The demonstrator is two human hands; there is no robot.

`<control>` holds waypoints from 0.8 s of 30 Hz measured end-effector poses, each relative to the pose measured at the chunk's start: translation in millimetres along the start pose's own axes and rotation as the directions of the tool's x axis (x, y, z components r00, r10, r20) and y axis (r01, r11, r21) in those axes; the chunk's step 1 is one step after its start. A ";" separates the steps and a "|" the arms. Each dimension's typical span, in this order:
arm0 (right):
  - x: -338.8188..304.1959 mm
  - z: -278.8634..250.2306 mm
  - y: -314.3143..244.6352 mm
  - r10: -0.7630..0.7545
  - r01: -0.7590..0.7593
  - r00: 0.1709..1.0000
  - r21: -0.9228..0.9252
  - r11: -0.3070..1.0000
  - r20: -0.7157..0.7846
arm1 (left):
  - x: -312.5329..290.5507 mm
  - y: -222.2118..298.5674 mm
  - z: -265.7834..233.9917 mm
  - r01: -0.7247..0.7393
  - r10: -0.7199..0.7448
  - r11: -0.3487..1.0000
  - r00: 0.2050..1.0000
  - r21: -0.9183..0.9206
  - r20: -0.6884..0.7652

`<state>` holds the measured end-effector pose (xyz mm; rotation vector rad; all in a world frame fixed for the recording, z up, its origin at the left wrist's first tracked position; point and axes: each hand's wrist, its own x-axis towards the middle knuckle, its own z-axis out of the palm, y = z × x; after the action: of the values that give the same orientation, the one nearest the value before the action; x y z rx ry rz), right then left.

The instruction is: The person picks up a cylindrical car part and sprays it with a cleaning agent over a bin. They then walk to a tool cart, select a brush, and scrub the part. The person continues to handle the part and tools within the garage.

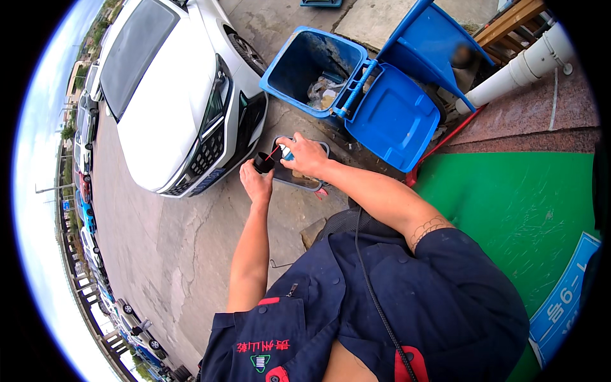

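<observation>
Left hand (256, 182) grasping black cup (263, 163) by bin edge (303, 186), likely against drips; right hand (306, 156) gripping spray can (286, 152), straw (274, 151) cupward.

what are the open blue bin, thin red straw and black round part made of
Open blue bin: probably moulded plastic, semi-gloss, given its even colour and rounded rim.
Thin red straw: likely smooth plastic, being slim and evenly bright.
Black round part: dark, little shine; plastic, rubber or coated metal, unclear.

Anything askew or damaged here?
Concrete ground near the white car is cracked, so looks damaged. The blue bin stands open, lid folded back, rubbish exposed. Nothing odd shows on the spray can or black cylinder.
</observation>
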<state>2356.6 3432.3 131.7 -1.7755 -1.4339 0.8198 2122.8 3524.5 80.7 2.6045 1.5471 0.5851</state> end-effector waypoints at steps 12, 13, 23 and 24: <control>-1.5 -3.3 3.8 0.038 -0.038 0.999 -0.021 0.999 0.010 | -14.9 -6.2 19.4 0.137 -0.136 0.990 0.991 -0.044 0.004; -2.0 -3.2 4.7 0.035 -0.035 0.999 -0.020 0.999 0.007 | -15.4 -6.1 20.6 0.160 -0.160 0.986 0.987 -0.051 0.012; -1.0 -7.5 3.2 0.077 -0.077 0.997 -0.025 0.997 -0.001 | -19.0 8.9 22.3 0.238 -0.237 0.966 0.971 -0.098 0.020; -0.8 -7.5 3.6 0.083 -0.083 0.997 -0.025 0.996 -0.006 | -18.6 10.0 22.2 0.236 -0.235 0.967 0.972 -0.098 0.021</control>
<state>2364.5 3430.1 132.9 -1.8653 -1.3806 0.8422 2131.0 3506.7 57.0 2.3031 1.7429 0.6103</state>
